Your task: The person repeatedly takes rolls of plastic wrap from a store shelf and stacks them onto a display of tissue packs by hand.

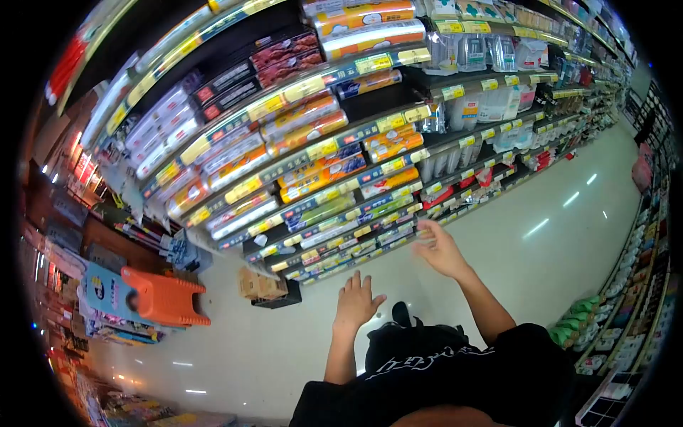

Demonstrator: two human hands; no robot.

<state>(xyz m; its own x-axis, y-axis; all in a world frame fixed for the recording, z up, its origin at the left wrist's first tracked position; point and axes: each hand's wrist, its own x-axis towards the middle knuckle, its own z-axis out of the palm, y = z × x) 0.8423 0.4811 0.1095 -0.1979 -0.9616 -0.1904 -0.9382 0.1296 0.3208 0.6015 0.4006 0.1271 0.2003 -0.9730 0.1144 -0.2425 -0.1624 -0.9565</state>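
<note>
My left hand (358, 302) hangs in front of the lower shelves with its fingers spread and nothing in it. Farther right, my right hand (440, 250) is held up, empty, its fingers apart and slightly bent. Neither hand appears to touch the shelf. The long shelf unit (370, 132) in front of me has several tiers with yellow price tags along the edges. Nearest my hands on it are rows of packaged rolls, such as an orange pack (390, 182) and a green pack (324, 213).
Cardboard boxes (262, 285) sit on the floor by the shelf's left end. An orange plastic stool (167, 297) stands farther left. The pale glossy floor (548, 231) runs along the aisle. Green packs (578, 319) lie by the right-hand shelves. Clear plastic cups (471, 51) fill shelves ahead.
</note>
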